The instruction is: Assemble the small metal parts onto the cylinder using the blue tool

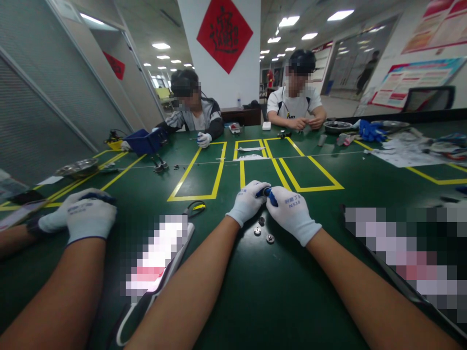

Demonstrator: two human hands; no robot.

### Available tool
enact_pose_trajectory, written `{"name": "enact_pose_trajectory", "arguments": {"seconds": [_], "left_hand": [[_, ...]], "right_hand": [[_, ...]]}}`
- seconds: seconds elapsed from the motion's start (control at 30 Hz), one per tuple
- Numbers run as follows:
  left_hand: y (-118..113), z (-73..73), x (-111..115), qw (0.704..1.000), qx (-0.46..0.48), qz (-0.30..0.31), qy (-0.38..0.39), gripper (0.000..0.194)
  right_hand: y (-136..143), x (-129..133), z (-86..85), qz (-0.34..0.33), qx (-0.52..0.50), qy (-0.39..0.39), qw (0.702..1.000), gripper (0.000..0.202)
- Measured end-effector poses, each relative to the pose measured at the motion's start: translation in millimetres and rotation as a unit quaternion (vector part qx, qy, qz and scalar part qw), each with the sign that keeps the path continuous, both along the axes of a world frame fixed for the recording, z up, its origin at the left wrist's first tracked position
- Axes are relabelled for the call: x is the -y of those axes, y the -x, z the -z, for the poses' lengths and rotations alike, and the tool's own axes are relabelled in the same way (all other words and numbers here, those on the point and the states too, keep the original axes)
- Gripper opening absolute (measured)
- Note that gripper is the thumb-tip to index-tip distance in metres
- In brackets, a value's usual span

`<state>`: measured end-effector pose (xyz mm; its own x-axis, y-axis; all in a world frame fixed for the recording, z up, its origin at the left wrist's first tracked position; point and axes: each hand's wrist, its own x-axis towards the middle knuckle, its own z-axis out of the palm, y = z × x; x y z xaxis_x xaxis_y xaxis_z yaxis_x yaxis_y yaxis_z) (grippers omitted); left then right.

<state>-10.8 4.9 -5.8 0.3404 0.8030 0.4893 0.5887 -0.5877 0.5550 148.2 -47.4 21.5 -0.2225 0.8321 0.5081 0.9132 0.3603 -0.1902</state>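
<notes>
My left hand (pixel 250 201), in a white work glove, and my right hand (pixel 294 214), in a matching glove with blue fingertips, meet over the middle of the green table. Between their closed fingers is a small dark round part (pixel 265 191); the fingers cover most of it, so its exact kind is unclear. Just below the hands lie two small silver round metal parts, one at the left (pixel 257 231) and one at the right (pixel 270 238). A darker small part (pixel 261 221) rests beside them, close under my fingers.
A co-worker's gloved hands (pixel 91 214) are at the left. Phone-like devices, left (pixel 160 253) and right (pixel 404 262), flank my forearms. Yellow tape (pixel 193 198) marks the table (pixel 233 301). Across it sit two people, near a blue bin (pixel 144 141) and a cluttered right side.
</notes>
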Motion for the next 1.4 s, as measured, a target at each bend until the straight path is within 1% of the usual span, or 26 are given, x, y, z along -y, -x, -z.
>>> {"name": "enact_pose_trajectory", "arguments": {"seconds": [0.1,0.23,0.4,0.5,0.6,0.7,0.9,1.13,1.4], "left_hand": [[0.0,-0.1,0.4,1.000,0.004,-0.002,-0.004,0.039],[-0.2,-1.6,1.0,1.000,-0.001,-0.009,-0.003,0.037],[0.3,-2.1,-0.3,1.000,0.008,-0.024,-0.007,0.032],[0.7,-1.6,-1.5,1.000,0.015,-0.020,-0.009,0.032],[0.3,-1.7,-1.2,1.000,0.013,-0.014,-0.008,0.032],[-0.2,-2.1,0.0,1.000,0.006,-0.012,-0.009,0.033],[0.2,-3.3,0.8,1.000,0.009,-0.017,-0.019,0.033],[0.2,-3.7,0.7,0.999,0.013,-0.025,-0.021,0.031],[0.6,-3.6,0.0,0.999,0.026,-0.035,-0.018,0.031]], "right_hand": [[-0.5,-0.2,0.1,-0.006,-0.004,0.006,1.000,0.008],[-3.1,0.3,-1.3,-0.033,-0.014,0.024,0.999,0.010],[-3.6,3.8,-2.5,-0.075,-0.069,0.049,0.994,0.016],[-3.1,4.9,0.1,-0.087,-0.088,0.046,0.991,0.021],[-3.3,3.9,3.7,-0.085,-0.088,0.028,0.992,0.023],[-3.1,2.1,4.8,-0.078,-0.064,0.010,0.995,0.023],[2.0,1.1,0.5,-0.046,-0.015,0.018,0.999,0.022],[3.1,3.5,-2.0,-0.035,-0.054,0.038,0.997,0.022],[2.5,3.7,2.4,-0.053,-0.078,0.029,0.995,0.025]]}}
